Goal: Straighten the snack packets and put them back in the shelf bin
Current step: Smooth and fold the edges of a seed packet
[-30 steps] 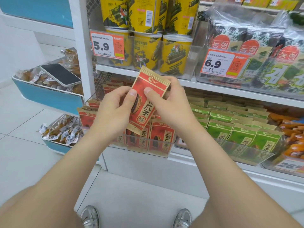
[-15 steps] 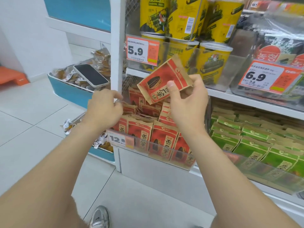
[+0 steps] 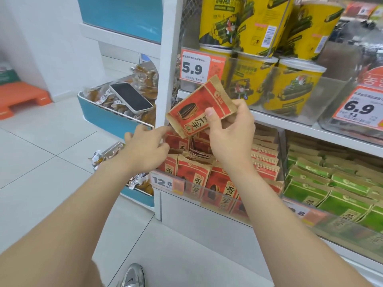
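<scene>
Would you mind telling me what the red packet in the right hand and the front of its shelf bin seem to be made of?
The red packet looks like matte kraft paper printed red: brown unprinted edges, soft creases, no shine. The bin front seems clear, glossy plastic: packets show through it, with faint glare.

We've got the red packet [image 3: 194, 112]: matt kraft-style paper, dull red print, plain brown edges | bin front [image 3: 259, 212]: clear plastic, glossy, catching glare | green packets [image 3: 331, 183]: we read the same matt paper | yellow tubs [image 3: 223, 23]: shiny printed wrap | phone [image 3: 131, 96]: smooth glossy screen | floor tiles [image 3: 37, 162]: smooth, faint sheen
</scene>
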